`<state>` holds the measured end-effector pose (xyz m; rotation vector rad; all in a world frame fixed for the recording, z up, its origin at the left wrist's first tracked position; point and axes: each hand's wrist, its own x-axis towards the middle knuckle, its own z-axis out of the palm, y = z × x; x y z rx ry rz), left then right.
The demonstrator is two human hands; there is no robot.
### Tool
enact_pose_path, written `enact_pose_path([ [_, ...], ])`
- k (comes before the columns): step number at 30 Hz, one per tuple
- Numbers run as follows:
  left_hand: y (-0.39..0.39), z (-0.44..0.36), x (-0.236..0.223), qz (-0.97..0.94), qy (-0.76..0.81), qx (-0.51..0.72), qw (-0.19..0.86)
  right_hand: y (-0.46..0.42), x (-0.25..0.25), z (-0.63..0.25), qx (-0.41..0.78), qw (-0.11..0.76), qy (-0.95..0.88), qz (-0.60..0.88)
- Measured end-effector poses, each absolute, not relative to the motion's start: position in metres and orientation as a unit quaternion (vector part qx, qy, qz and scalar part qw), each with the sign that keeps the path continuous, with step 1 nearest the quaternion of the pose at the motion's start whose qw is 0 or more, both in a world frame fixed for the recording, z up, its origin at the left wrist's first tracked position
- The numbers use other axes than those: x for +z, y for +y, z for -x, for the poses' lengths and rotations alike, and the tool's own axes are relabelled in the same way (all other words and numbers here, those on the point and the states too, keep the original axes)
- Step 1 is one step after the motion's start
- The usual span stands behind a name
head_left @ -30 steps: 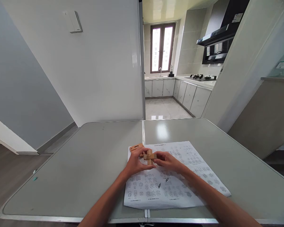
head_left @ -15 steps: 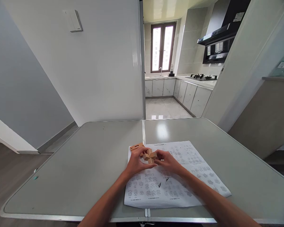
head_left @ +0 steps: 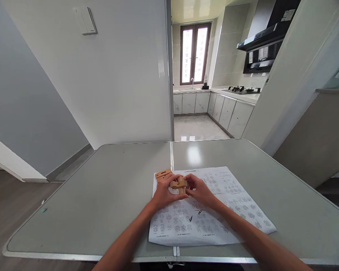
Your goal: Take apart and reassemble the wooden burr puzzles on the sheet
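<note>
1. Fingers and thumb of the left hand are clamping the blocks in a wide C, probably for steadying.
2. The right hand is gripping their right side more narrowly, fingertips partly hidden.
3. The sheet is lying beneath, print up, presumably for easy viewing.
4. The bench is carrying sheet and brown pieces.
</note>
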<state>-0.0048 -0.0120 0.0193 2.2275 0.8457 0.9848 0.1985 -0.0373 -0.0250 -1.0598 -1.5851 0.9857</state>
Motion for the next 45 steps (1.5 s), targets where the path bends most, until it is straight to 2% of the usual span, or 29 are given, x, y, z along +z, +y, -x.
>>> enact_pose_path([
  [5, -0.011, 0.006, 0.014, -0.805, 0.339, 0.335, 0.353, -0.043, -0.017, -0.198, 0.411, 0.475, -0.656, 0.418],
  [10, -0.011, 0.006, 0.010, -0.777, 0.335, 0.313, 0.432, -0.046, -0.011, -0.198, 0.348, 0.447, -0.705, 0.426],
  [22, -0.001, 0.002, 0.014, -0.678, 0.367, 0.420, 0.479, -0.042, -0.014, -0.199, 0.346, 0.440, -0.699, 0.445],
  [26, 0.006, 0.003, 0.013, -0.642, 0.387, 0.451, 0.485, -0.040, -0.020, -0.202, 0.277, 0.409, -0.726, 0.479],
  [31, 0.005, 0.001, 0.013, -0.640, 0.386, 0.436, 0.502, -0.038, -0.027, -0.205, 0.186, 0.345, -0.765, 0.511],
  [38, 0.000, 0.000, 0.016, -0.662, 0.374, 0.393, 0.517, -0.039, -0.024, -0.206, 0.150, 0.297, -0.807, 0.488],
  [41, -0.001, 0.000, 0.017, -0.657, 0.376, 0.386, 0.527, -0.040, -0.022, -0.206, 0.158, 0.306, -0.802, 0.488],
  [45, -0.002, 0.001, 0.017, -0.676, 0.378, 0.371, 0.513, -0.039, -0.015, -0.206, 0.229, 0.385, -0.743, 0.498],
])
